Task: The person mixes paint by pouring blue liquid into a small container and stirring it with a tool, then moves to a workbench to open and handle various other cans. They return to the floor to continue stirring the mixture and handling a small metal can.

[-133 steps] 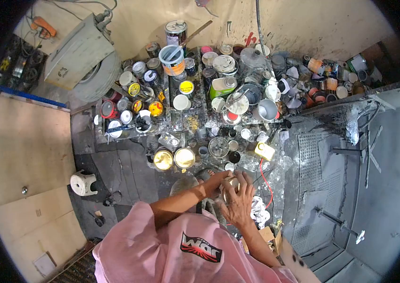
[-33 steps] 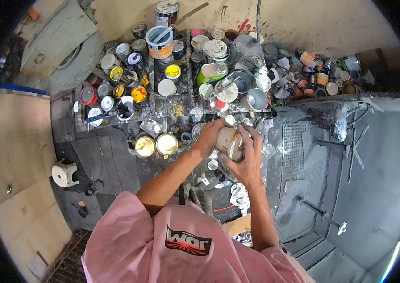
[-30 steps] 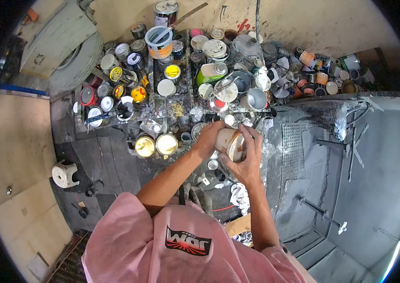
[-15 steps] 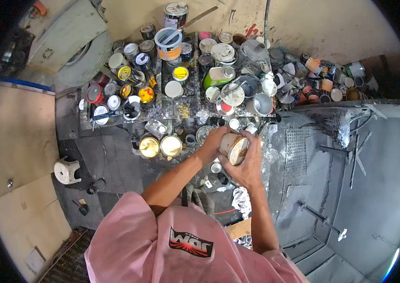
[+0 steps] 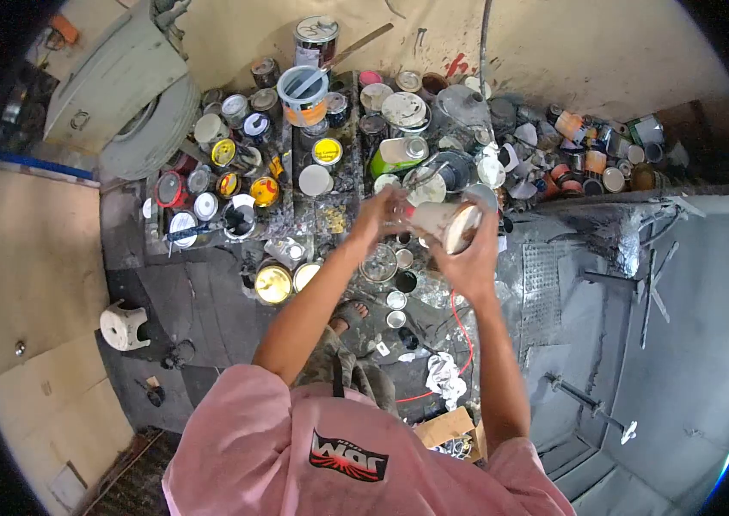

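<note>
A whitish can with brown stains (image 5: 461, 229) is tilted on its side in my right hand (image 5: 472, 265), whose fingers wrap round it. Just left of the can is my left hand (image 5: 375, 217), near a clear container (image 5: 395, 206) at its fingertips; the fingers are blurred, and what they hold is hard to make out. Below my hands stand a round clear-rimmed tub (image 5: 379, 264) and a small dark cup (image 5: 405, 281).
Many paint cans crowd the bench, among them an orange-banded bucket (image 5: 303, 99) with a stick across it and a green can (image 5: 399, 155). A white stool (image 5: 124, 327) stands left. Crumpled paper (image 5: 444, 378), a red hose (image 5: 468, 335) and a cardboard box (image 5: 446, 427) lie low.
Both hands have moved up and away from my body, the right hand carrying the can slightly right. The left hand has come off the can's side. The view has shifted a little.
</note>
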The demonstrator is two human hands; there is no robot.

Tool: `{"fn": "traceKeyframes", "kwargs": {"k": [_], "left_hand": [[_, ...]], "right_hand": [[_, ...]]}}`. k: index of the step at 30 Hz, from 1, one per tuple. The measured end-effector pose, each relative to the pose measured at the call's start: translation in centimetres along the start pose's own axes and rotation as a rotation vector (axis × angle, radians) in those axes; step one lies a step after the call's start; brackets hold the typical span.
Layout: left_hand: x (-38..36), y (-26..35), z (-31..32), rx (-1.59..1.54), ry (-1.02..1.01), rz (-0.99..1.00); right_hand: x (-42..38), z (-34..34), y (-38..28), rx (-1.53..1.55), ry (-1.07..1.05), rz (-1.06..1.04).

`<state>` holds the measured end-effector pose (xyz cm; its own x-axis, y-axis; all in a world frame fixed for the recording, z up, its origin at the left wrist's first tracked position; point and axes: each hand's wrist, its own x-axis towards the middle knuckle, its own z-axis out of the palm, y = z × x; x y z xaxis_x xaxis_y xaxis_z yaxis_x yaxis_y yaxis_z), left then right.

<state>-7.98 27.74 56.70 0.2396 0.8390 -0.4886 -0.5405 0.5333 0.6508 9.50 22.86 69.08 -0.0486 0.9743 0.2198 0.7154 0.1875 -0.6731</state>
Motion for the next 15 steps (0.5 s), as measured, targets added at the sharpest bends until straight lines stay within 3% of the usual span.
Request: {"fn": "traceKeyframes", "kwargs": {"k": [1,2,3,4,6,7,8,10,15], "left_hand": [[0.8,0.9,-1.6,0.196,0.172,0.115],[1.8,1.2,-3.8,0.577,0.42,0.476],[3.1,2.3,-6.1,0.806,0.588,0.618],[7.2,1.6,-12.1,1.0,0.68,0.721],[8.0,3.9,-15.3,1.351,0.869,0.836],[9.4,4.5,-17.6,1.573,0.934,0.856],[10.7,5.2,-19.3,1.756,0.898,0.74],[12.4,6.6,-20.0,1.84,0.881,0.398],[15.5,6.1,-22.0,1.864,0.95,0.271]], "right_hand": [[0.7,-0.2,0.7,0.009,0.031,0.024],[1.5,-0.5,1.4,0.019,0.062,0.047],[2.3,-1.3,1.9,0.021,0.058,0.061],[3.1,-1.8,2.8,0.033,0.065,0.091],[5.0,-3.0,5.5,-0.135,0.105,-0.043],[6.2,-3.8,6.3,-0.157,0.089,-0.006],[7.4,-4.3,7.8,-0.172,0.11,0.005],[10.1,-5.2,11.2,-0.265,0.165,-0.021],[18.2,-5.5,18.4,-0.321,0.208,0.117]]}}
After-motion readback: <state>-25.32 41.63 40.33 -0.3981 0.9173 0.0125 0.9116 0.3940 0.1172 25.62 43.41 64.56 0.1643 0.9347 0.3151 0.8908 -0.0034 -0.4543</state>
